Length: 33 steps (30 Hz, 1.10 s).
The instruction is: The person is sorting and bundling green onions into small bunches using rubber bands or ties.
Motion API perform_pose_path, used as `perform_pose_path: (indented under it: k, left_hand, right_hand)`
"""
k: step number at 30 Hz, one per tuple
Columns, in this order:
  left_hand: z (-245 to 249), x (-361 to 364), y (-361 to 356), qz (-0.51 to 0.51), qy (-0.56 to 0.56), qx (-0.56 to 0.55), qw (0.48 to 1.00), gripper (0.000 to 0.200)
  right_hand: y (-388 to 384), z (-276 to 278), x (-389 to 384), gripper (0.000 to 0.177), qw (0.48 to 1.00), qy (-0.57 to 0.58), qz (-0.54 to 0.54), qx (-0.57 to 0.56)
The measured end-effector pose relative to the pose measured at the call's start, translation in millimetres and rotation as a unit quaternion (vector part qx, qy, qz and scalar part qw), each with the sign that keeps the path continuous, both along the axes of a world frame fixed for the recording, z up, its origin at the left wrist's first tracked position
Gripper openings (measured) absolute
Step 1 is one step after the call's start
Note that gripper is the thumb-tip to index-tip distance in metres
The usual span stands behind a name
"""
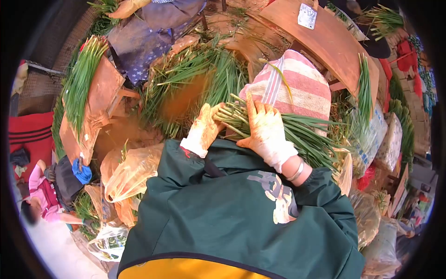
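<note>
Both my hands wear stained white gloves. My right hand [267,131] is closed over a bunch of green chives [302,135], its thumb below and fingers on top. The pale stalk ends point left, and the long leaves trail to the right across my lap. At those stalk ends, my left hand [203,128] has its fingers bent and pressed against them. Behind the bunch, a pink-and-white striped towel [304,81] covers something over my knees. A loose heap of chives [195,79] lies on the ground just beyond my hands.
A wooden bench at left [100,100] carries another chive bunch [86,79]. A long wooden board [320,37] stands at upper right, with a bunch [364,83] hanging over its edge. Plastic bags [132,172] sit at my left. Another person [44,190] is at far left.
</note>
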<state>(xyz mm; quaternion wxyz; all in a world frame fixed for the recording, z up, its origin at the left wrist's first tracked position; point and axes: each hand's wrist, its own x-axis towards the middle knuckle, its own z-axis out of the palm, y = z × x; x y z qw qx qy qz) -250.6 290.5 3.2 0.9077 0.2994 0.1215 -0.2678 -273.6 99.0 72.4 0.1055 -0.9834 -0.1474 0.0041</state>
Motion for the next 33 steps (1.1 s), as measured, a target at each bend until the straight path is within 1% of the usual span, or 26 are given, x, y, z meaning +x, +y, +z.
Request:
perform_pose_path:
  k: [4,6,7,8,10,11,12,14,15,16,17,18,19,20,21,22,23,24,25,26,27,28,29,30,32,33]
  left_hand:
    - [32.7,-10.2,-6.1,0.033,-0.151,0.032,0.987,0.06]
    - [51.3,-13.9,-7.7,-0.013,-0.199,0.127,0.972,0.063]
    - [68.5,-14.2,-10.6,-0.053,-0.267,0.256,0.928,0.068]
    - [76.5,-15.4,-13.8,-0.055,-0.266,0.254,0.928,0.068]
    - [84.1,-15.3,-17.3,-0.048,-0.239,0.153,0.958,0.074]
    - [79.8,-9.3,-13.4,-0.074,-0.215,0.195,0.954,0.076]
    - [82.4,-7.1,-13.5,-0.074,-0.213,0.196,0.954,0.076]
    - [92.2,-2.2,-14.4,0.017,-0.233,0.098,0.967,0.073]
    - [93.0,-1.1,-12.5,0.107,-0.281,0.148,0.942,0.067]
    - [81.5,3.0,-8.2,0.182,-0.304,0.128,0.926,0.06]
    - [80.6,6.7,-6.5,0.176,-0.295,0.177,0.922,0.054]
    - [80.1,10.7,-6.8,0.17,-0.286,0.224,0.916,0.048]
    - [79.5,15.1,-10.5,0.168,-0.288,0.223,0.916,0.048]
    - [79.3,22.2,-17.6,0.089,-0.372,0.308,0.871,0.043]
    - [79.7,30.8,-26.3,0.009,-0.451,0.385,0.805,0.041]
    - [83.1,42.1,-35.6,-0.047,-0.554,0.402,0.728,0.047]
    - [84.0,46.5,-48.4,-0.075,-0.61,0.433,0.659,0.051]
    - [84.2,51.2,-61.0,-0.102,-0.663,0.46,0.582,0.055]
    - [75.6,56.1,-70.7,-0.119,-0.709,0.467,0.515,0.052]
    - [68.0,59.5,-76.7,-0.127,-0.714,0.457,0.515,0.052]
    - [61.1,62.4,-79.8,-0.194,-0.723,0.496,0.439,0.046]
    - [52.3,65.7,-83.2,-0.257,-0.726,0.528,0.357,0.041]
    - [39.3,75.0,-87.6,-0.257,-0.752,0.499,0.346,0.03]
    - [44.5,78.8,-89.8,-0.219,-0.787,0.465,0.342,0.029]
    - [55.5,88.1,-97.2,-0.221,-0.806,0.457,0.304,0.022]
    - [57.4,91.7,-103.3,-0.289,-0.73,0.48,0.392,0.028]
  right_hand:
    - [2.5,1.9,-1.0,0.1,0.997,0.012,-0.028,0.068]
    - [4.3,12.3,-0.3,0.098,0.987,-0.032,-0.015,0.158]
    - [7.3,15.8,1.0,0.096,0.983,-0.017,-0.043,0.177]
    - [5.6,19.5,1.6,0.096,0.983,-0.017,-0.045,0.176]
    - [1.9,25.2,5.0,0.095,0.978,0.088,-0.065,0.179]
    - [-1.9,26.0,6.0,0.087,0.979,0.061,-0.055,0.188]
    - [-3.2,36.4,7.9,0.076,0.968,0.086,-0.081,0.222]
    - [-21.5,42.3,16.9,0.069,0.913,0.161,-0.101,0.361]
    - [-30.6,64.6,20.8,0.067,0.886,0.199,-0.127,0.4]
    - [-47.2,68.3,24.4,0.064,0.866,0.207,-0.162,0.424]
    - [-50.7,113.6,20.8,0.061,0.833,0.194,-0.188,0.482]
    - [-71.2,132.4,21.4,0.055,0.85,0.139,-0.155,0.484]
    - [-95.7,134.5,16.7,0.044,0.863,0.063,-0.211,0.455]
    - [-114.9,146.3,22.1,0.035,0.927,-0.068,-0.259,0.263]
    - [-138.4,157.1,15.8,0.035,0.925,-0.074,-0.266,0.26]
    - [-162.2,166.8,5.1,0.041,0.881,-0.084,-0.223,0.409]
    - [-175.4,176.3,-5.2,0.048,0.814,-0.096,-0.173,0.547]
    - [-178.5,185.7,-13.9,0.046,0.755,-0.075,-0.142,0.636]
    - [-186.8,187.9,-22.9,0.045,0.725,-0.1,-0.158,0.663]
    - [-200.8,189.1,-33.7,0.045,0.693,-0.122,-0.174,0.688]
    - [-226.8,190.4,-45.8,0.044,0.658,-0.104,-0.191,0.721]
    - [-230.7,195.0,-51.7,0.037,0.659,-0.146,-0.161,0.72]
    - [-249.2,195.0,-60.3,0.037,0.628,-0.154,-0.163,0.745]
    - [-269.5,196.1,-71.7,0.036,0.597,-0.163,-0.162,0.769]
    - [-284.2,207.1,-91.9,0.034,0.598,-0.166,-0.149,0.77]
    - [-289.7,212.5,-100.4,0.032,0.602,-0.118,-0.112,0.782]
